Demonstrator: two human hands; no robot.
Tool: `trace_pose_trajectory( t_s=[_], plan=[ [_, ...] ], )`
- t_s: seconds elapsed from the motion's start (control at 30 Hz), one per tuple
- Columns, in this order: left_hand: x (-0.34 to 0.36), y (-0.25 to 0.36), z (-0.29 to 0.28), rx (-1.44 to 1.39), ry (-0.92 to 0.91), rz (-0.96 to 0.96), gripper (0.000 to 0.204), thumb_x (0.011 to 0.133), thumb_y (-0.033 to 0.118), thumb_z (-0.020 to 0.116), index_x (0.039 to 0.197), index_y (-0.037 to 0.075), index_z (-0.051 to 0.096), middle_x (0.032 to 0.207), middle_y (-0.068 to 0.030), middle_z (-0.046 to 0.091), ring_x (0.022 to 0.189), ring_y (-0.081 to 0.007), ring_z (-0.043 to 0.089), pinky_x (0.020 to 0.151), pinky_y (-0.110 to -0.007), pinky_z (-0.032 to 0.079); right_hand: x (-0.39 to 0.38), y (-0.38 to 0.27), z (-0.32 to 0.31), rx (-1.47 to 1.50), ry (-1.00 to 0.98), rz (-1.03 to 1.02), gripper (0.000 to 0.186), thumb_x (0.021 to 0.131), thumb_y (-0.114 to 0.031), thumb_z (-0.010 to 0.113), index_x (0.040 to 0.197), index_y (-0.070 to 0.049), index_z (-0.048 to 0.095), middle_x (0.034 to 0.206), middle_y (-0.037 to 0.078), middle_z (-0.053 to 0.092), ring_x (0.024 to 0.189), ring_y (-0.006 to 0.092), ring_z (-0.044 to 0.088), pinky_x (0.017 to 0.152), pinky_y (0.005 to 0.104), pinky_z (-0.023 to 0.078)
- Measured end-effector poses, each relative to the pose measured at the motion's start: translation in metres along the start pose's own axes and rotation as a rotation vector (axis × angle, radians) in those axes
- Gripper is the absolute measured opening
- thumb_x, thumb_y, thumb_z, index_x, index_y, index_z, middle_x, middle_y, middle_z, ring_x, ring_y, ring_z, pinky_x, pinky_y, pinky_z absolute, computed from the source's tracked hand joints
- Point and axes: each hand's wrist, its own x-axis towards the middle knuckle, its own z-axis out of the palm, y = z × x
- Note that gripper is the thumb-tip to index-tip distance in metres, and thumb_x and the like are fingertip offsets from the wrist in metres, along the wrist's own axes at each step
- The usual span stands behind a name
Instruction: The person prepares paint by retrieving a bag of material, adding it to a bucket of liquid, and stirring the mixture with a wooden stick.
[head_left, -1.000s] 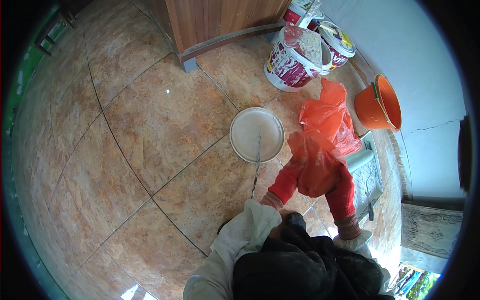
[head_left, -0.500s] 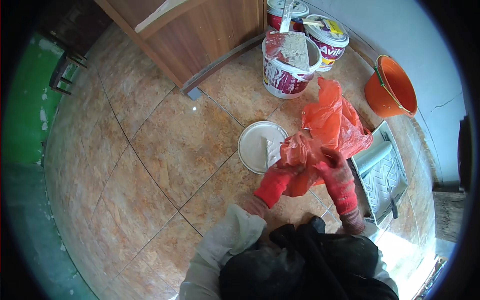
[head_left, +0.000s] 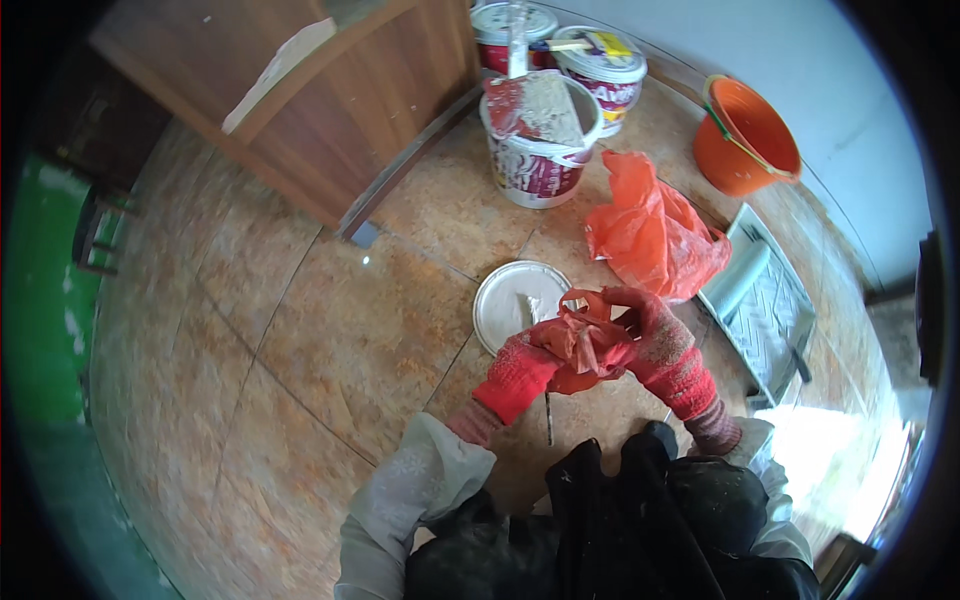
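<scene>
1. Head view: I saw both hands, in red knit gloves, meeting low of centre over a tan tiled floor (head_left: 330, 340).
2. Left hand (head_left: 518, 372): its fingers were curled and pressed together on the lower left of a crumpled orange bag (head_left: 580, 340), gripping a fold of it.
3. Right hand (head_left: 655, 335): its fingers were bent over the bag's upper right edge, pinching the plastic between thumb and fingertips.
4. Orange bag: it was bunched between the two hands, held above the floor and partly covering the near edge of a white lid (head_left: 512, 303).
5. White lid: it lay flat on the tiles just beyond the left hand, with a pale smear near its middle.
6. Second bag (head_left: 650, 230): a larger orange plastic bag lay loose on the floor beyond the right hand, between the lid and a grey roller tray (head_left: 770, 300).
7. Roller tray: it lay to the right, with a pale roller resting in its far end.
8. Paint pail (head_left: 540, 150): a white pail stood beyond the lid, with pale and reddish material stuffed in its mouth; two more pails (head_left: 560, 50) stood behind it by the wall.
9. Orange bucket (head_left: 750, 135): it stood at the upper right, close to the pale wall.
10. Wooden cabinet (head_left: 330, 110): it filled the upper left, its base meeting the tiles.
11. I could not tell what the thin stick on the floor below the hands was.
</scene>
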Motion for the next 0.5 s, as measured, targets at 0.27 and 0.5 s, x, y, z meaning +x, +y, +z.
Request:
trace_pose_trajectory(
  t_s=[0.27,0.5],
  plan=[
    [0.023,0.009,0.018,-0.166,-0.263,0.147,0.038,0.082,0.024,0.069,0.113,0.003,0.062,0.102,-0.0087,0.068,0.096,-0.0181,0.064,0.081,-0.03,0.051,-0.042,0.017,-0.014,0.026,0.455,-0.1,0.018,0.085,0.011,0.049,0.098,0.0,0.056,0.084,0.007,0.063,0.075,0.0146,0.062,0.067,0.0283,0.052],
    [0.043,-0.042,0.098,-0.317,-0.309,-0.049,0.042,0.084,0.03,0.07,0.116,0.004,0.058,0.11,-0.0065,0.064,0.096,-0.0169,0.062,0.082,-0.033,0.052,-0.101,0.053,-0.027,0.286,0.663,-0.052,0.021,0.083,0.013,0.048,0.097,-0.001,0.054,0.095,0.008,0.064,0.086,0.0159,0.062,0.078,0.0281,0.05]
  ],
)
